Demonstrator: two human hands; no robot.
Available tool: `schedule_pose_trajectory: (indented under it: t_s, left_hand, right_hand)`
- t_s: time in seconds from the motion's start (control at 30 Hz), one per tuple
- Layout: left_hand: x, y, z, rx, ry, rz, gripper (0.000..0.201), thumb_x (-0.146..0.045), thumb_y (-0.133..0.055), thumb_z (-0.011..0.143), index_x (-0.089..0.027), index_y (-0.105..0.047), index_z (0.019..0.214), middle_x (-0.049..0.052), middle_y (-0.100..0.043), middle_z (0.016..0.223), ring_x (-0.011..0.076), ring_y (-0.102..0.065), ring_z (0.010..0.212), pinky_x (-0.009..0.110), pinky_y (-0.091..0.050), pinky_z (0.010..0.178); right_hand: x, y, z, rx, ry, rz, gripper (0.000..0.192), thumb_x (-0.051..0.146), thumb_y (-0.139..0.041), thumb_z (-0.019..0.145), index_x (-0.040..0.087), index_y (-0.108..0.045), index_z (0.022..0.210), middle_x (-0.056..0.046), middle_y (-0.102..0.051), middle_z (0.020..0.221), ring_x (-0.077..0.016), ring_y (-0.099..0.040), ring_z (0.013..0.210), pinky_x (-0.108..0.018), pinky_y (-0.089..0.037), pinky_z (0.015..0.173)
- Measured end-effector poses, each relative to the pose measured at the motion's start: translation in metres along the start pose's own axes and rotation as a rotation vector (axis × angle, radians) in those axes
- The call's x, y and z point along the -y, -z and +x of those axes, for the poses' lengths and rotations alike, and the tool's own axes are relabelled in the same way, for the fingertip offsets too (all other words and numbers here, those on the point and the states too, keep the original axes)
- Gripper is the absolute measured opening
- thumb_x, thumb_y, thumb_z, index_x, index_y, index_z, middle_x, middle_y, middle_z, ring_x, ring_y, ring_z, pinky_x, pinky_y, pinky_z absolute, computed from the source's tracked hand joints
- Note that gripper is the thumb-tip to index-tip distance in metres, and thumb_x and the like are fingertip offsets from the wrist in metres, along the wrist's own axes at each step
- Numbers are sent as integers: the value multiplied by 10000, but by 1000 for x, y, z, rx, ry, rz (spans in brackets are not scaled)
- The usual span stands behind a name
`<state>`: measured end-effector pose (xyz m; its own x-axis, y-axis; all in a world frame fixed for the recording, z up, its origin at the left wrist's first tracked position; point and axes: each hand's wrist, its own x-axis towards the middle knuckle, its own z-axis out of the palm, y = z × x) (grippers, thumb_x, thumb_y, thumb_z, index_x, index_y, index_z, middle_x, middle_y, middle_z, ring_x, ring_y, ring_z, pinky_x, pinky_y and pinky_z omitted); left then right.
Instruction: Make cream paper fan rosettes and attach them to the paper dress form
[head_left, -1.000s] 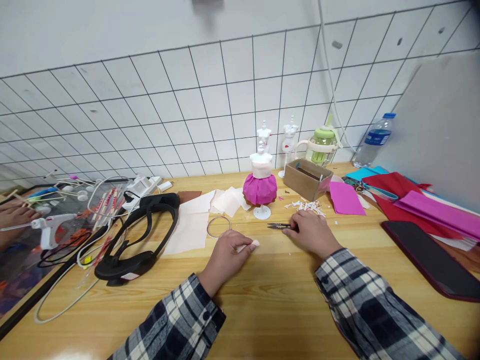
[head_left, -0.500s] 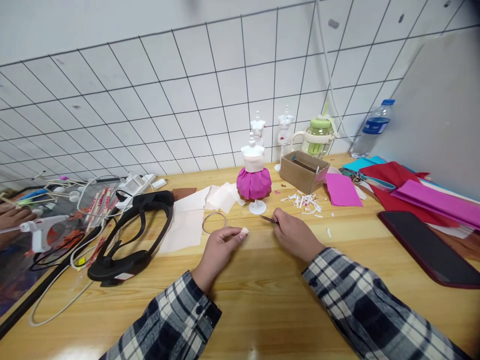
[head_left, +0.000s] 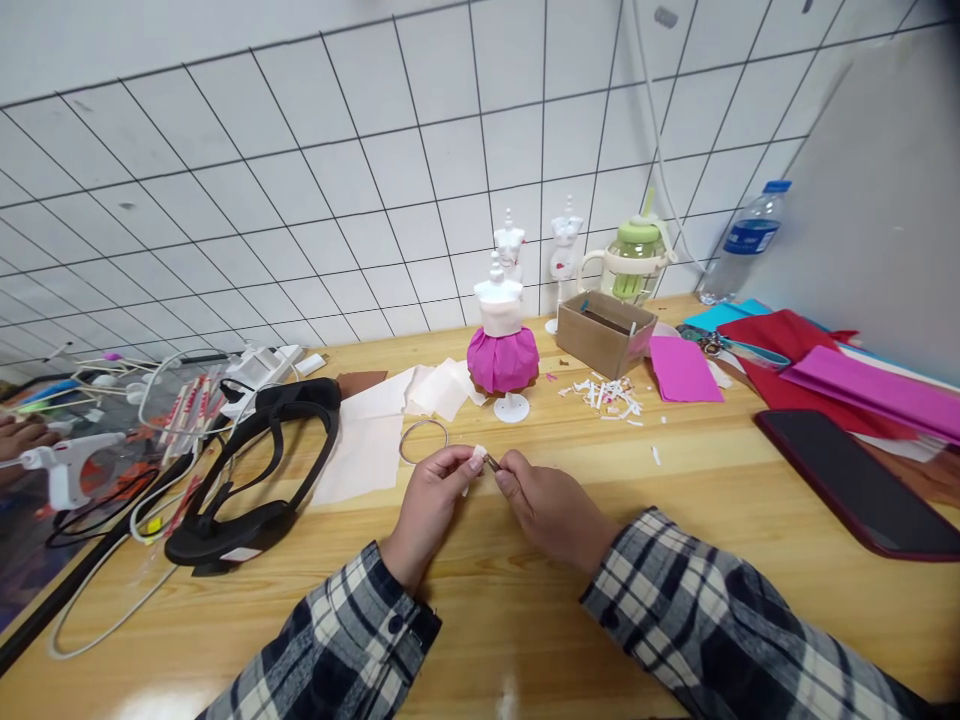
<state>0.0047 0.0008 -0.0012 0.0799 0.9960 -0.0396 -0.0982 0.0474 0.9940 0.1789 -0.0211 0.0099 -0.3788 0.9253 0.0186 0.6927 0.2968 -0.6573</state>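
My left hand point(head_left: 431, 505) pinches a small cream scrap of cloth or paper point(head_left: 478, 455) between thumb and fingertips. In my right hand point(head_left: 551, 505) is a slim dark pair of tweezers point(head_left: 491, 463), closed in the fist with its tip at the scrap; fingers partly hide both. Just beyond the hands stands a small white dress form point(head_left: 499, 290) with a cream band around its chest and a puffy magenta skirt point(head_left: 502, 360). A thin metal ring point(head_left: 423, 441) lies beside my left hand, near pale cream fabric sheets point(head_left: 367, 450).
Behind are two more dress forms point(head_left: 565, 245), a cardboard box point(head_left: 600, 335) and a green-lidded cup point(head_left: 634, 255). Paper snippets point(head_left: 611, 395), magenta sheets point(head_left: 682, 370) and a phone point(head_left: 855, 480) lie right. Left are a black headset strap point(head_left: 262, 500), cables, a glue gun point(head_left: 71, 470) and another person's hand.
My right hand has moved left and brought the tweezers to the scrap held in my left hand. The hands were apart before. The view has shifted slightly.
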Motion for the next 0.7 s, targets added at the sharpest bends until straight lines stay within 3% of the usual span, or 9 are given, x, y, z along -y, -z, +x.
schedule_pose_trajectory:
  t_s: [0.43, 0.7]
  left_hand:
    - [-1, 0, 0, 64, -8, 197, 234, -390, -776, 732, -171, -748, 810, 57, -714, 841, 176, -598, 797, 292, -457, 777]
    - [-1, 0, -1, 106, 5, 146, 229, -379, -782, 729, -173, -747, 822, 53, -705, 846, 174, -599, 818, 283, -461, 791]
  right_hand:
    - [-1, 4, 1, -5, 20, -28, 288, 384, -240, 1039, 211, -467, 1004, -30, -659, 803, -175, -602, 679, -267, -244, 579]
    - [-6, 2, 3, -17, 56, 42, 279, 376, -261, 1035, 211, -475, 969, -16, -613, 763, -173, -576, 684, -264, -274, 600]
